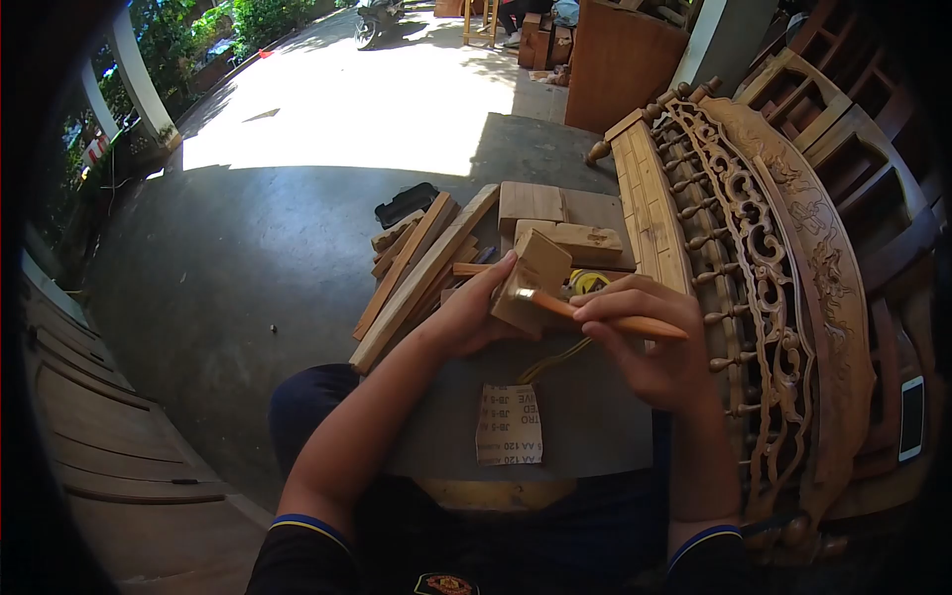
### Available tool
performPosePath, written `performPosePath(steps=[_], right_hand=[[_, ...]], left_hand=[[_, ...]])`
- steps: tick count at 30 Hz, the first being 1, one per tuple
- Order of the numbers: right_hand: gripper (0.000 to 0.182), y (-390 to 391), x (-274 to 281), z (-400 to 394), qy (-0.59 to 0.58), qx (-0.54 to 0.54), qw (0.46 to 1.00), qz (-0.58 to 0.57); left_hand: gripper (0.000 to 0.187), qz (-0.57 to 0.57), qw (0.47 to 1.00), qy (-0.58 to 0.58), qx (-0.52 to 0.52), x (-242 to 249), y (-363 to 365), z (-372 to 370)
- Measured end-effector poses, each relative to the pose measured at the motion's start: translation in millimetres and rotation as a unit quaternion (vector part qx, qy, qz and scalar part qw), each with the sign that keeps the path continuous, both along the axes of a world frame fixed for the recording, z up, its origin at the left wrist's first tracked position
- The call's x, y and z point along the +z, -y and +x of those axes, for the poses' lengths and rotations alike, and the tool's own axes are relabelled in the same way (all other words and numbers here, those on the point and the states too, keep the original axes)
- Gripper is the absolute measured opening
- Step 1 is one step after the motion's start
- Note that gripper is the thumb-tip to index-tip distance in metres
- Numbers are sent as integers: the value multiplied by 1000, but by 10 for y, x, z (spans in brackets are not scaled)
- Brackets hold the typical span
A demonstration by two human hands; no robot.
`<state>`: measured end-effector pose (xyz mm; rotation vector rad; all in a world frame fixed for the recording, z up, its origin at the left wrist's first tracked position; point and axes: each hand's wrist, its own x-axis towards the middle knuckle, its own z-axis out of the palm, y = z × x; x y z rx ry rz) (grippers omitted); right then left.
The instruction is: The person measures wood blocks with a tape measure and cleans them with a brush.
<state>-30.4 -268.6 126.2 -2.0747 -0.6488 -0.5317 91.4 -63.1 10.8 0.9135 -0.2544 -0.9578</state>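
Note:
My left hand [476,309] grips a small wooden block [542,266] above the grey work surface [605,426]. In my right hand [645,342] is a brush-like tool with an orange-brown wooden handle [650,325], its pale tip touching the block's near face. Below the hands lies a piece of sandpaper [510,424] with printed backing facing up. Thin yellowish cords [555,359] run beside it. A yellow round object [588,283] shows partly behind the block and my right hand.
Wooden strips [421,283] lie left of the block, near a black case [406,203]. Larger wood blocks [570,206] sit behind. Carved furniture panels [793,238] line the right, with a phone [911,418]. A person [518,15] is far back, partly visible.

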Motion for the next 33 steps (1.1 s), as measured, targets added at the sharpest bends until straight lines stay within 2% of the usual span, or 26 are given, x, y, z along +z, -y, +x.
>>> performPosePath(steps=[1, 2, 5, 6, 9, 13, 14, 17, 18, 21, 22, 24, 25, 26, 29, 30, 33], right_hand=[[13, -8, 27, -49, -59, 61, 996, 7], [11, -35, 35, -73, -73, 32, 997, 5], [14, -3, -129, 115, 103, -158, 981, 49], [16, 33, -119, 131, 139, -166, 976, 7], [16, 13, -31, 44, 50, -13, 997, -63], [14, 63, -64, 64, 11, -86, 993, 76], [13, 84, -51, 107, 83, -129, 988, 19], [12, 57, -12, 48, 30, -20, 999, -27], [12, 63, 10, -6, -54, 56, 997, 10], [13, 4, -39, 40, -5, 7, 1000, 14], [15, -1, -100, 76, 5, -60, 996, 73], [17, 0, -124, 104, 73, -108, 991, 43], [17, -3, -119, 120, 108, -130, 985, 27], [18, -34, -118, 72, 60, -85, 995, 4], [18, -103, -34, -54, -111, 123, 986, 27], [17, -130, -35, -50, -83, 112, 989, 42], [16, -63, -105, 104, 99, -101, 989, 44]], left_hand=[[62, -4, 1000, -4, 2, -3, 21, -9], [62, -6, 1000, -8, 3, -4, 30, -15], [61, 6, 1000, 21, -9, 1, 11, -16], [61, 12, 1000, 17, -4, 18, 17, -21], [62, 15, 1000, 2, 17, 69, 16, -44], [61, 9, 1000, -13, 11, 21, 13, -18], [61, 8, 1000, -11, 6, 5, 17, -4], [63, 39, 998, 35, 25, 68, 23, -72], [63, 41, 998, 43, 22, 51, 19, -48], [62, 57, 994, 91, 20, -2, 25, -13], [61, 67, 989, 126, 27, 9, 36, -43], [60, 53, 993, 103, 32, 46, 36, -52], [60, 28, 998, 45, 30, 65, 28, -42], [59, 3, 1000, -14, 28, 73, 18, -35], [62, -39, 998, -40, 5, -152, 3, 130], [62, 13, 1000, -13, 4, -98, 2, 137], [65, 6, 999, -3, 33, 48, 30, -53]])
